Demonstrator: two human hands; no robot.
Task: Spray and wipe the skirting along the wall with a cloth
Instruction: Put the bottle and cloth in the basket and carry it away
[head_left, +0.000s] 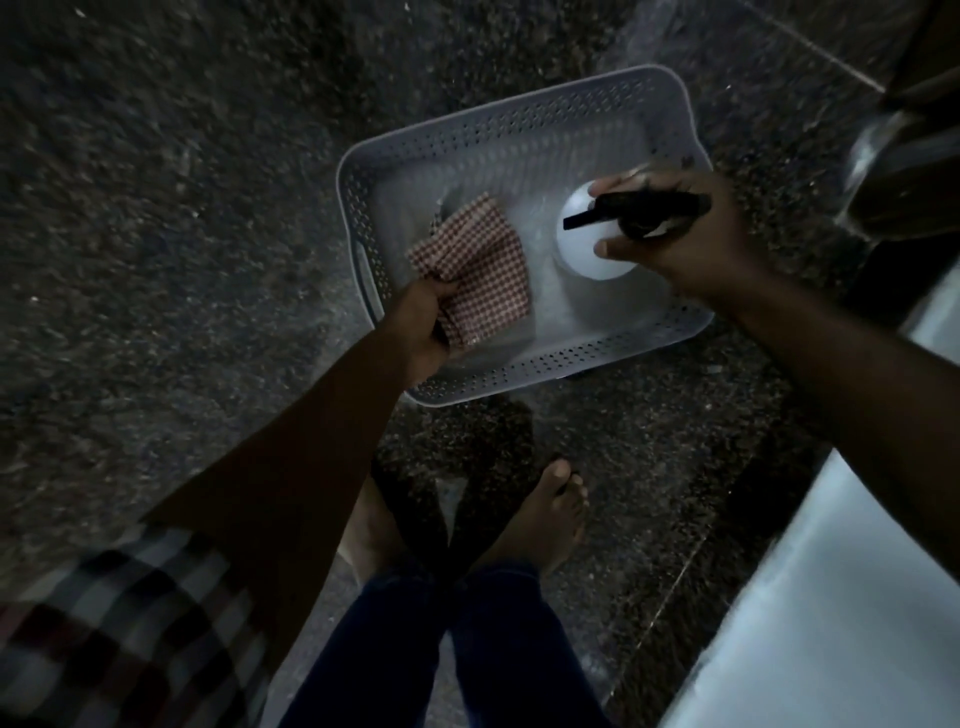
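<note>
A pale perforated plastic basket sits on the dark speckled floor in front of me. Inside it, my left hand grips the near corner of a folded red-and-white checked cloth. On the basket's right side stands a white spray bottle with a black trigger head. My right hand is closed around that head, thumb against the bottle's body. The dark skirting runs along the foot of the pale wall on the right.
My bare feet stand on the floor just behind the basket. The pale wall fills the lower right. A dark object with a shiny metal part stands at the upper right edge.
</note>
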